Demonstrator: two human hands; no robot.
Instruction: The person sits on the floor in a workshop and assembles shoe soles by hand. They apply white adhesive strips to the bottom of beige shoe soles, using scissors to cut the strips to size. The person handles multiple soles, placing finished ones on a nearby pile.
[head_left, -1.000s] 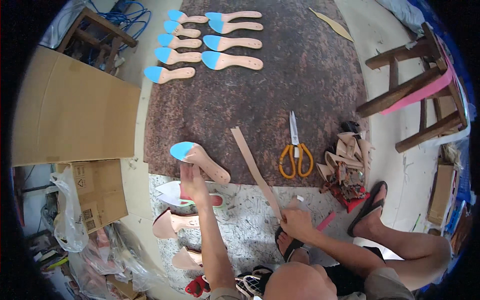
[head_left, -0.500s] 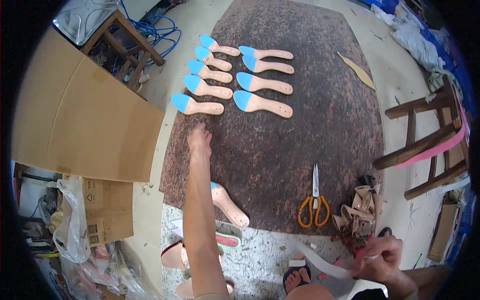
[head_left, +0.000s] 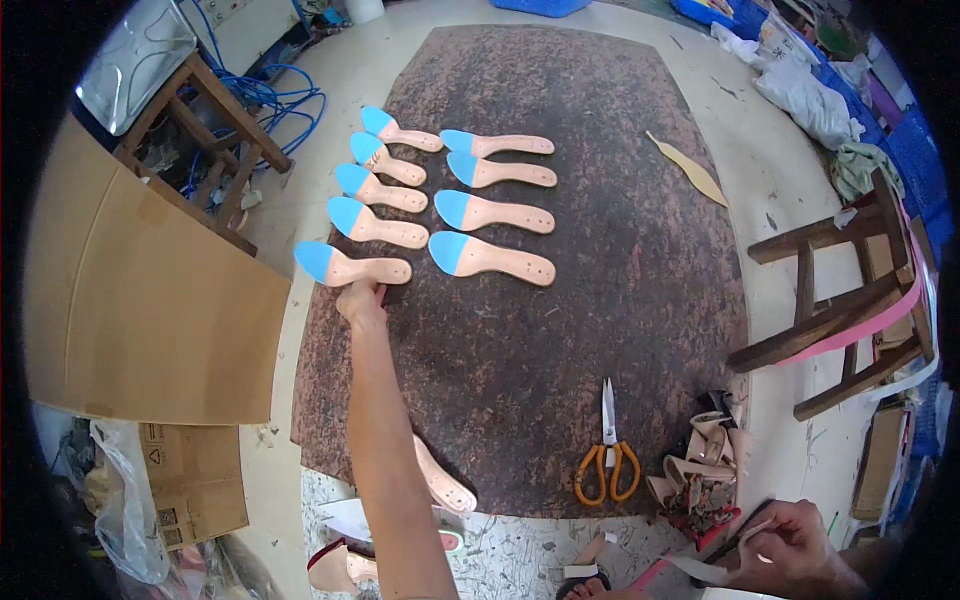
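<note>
Shoe insole with blue toe (head_left: pixel 350 267): lies flat at the left edge of the dark mat (head_left: pixel 620 330), nearest of a column of five; toe points to 9 o'clock. Left hand (head_left: pixel 362 301) sits at its 6 o'clock, fingertips touching the heel end; whether they grip or only rest on it cannot be told.

Second column of four like insoles (head_left: pixel 492 255) at 3 o'clock, just beside, not touching. Left forearm crosses the mat from the lower edge and covers part of another bare insole (head_left: pixel 443 484) at the mat's near edge.

Right hand (head_left: pixel 795 545), at 5 o'clock, well apart, is closed around a pale strip (head_left: pixel 700 568). Orange-handled scissors (head_left: pixel 607 455) lie on the mat at its 10 o'clock. Pile of scraps (head_left: pixel 700 480) beside them. Cardboard sheet (head_left: pixel 140 310) at 9 o'clock of the mat; wooden stool (head_left: pixel 840 290) at 3 o'clock.
</note>
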